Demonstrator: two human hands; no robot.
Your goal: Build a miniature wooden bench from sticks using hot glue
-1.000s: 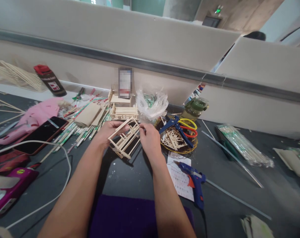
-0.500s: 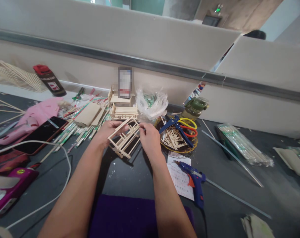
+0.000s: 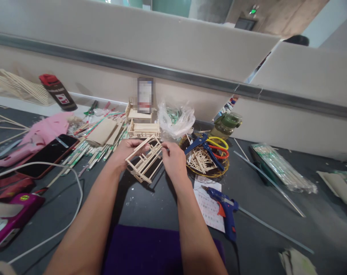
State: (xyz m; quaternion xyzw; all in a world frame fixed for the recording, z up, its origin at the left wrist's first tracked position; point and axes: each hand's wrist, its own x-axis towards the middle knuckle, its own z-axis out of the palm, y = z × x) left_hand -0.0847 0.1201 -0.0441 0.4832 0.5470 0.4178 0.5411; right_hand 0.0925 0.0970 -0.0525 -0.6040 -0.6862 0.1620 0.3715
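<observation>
A small open frame of thin wooden sticks (image 3: 145,162) is tilted above the dark table between my hands. My left hand (image 3: 124,153) grips its left side, the thumb reaching along the upper part. At the upper right corner, my right hand (image 3: 173,158) pinches the frame between thumb and fingers. Some of the fingertips are hidden behind the sticks. Just beyond the frame stands a small stick-built piece (image 3: 144,129) like a bench, and behind that another stick-built piece (image 3: 139,114) with a phone (image 3: 145,95) upright at it.
On the right are a basket (image 3: 225,171) of cut sticks with a blue cutter (image 3: 198,144) and scissors (image 3: 218,142) on it, a blue glue gun (image 3: 226,206) on paper, and glue sticks (image 3: 272,187). Wrapped sticks (image 3: 87,154), a phone (image 3: 50,154) and a white cable (image 3: 78,206) lie left.
Almost nothing differs. The whole view has shifted very slightly, while both hands keep the same hold on the stick frame.
</observation>
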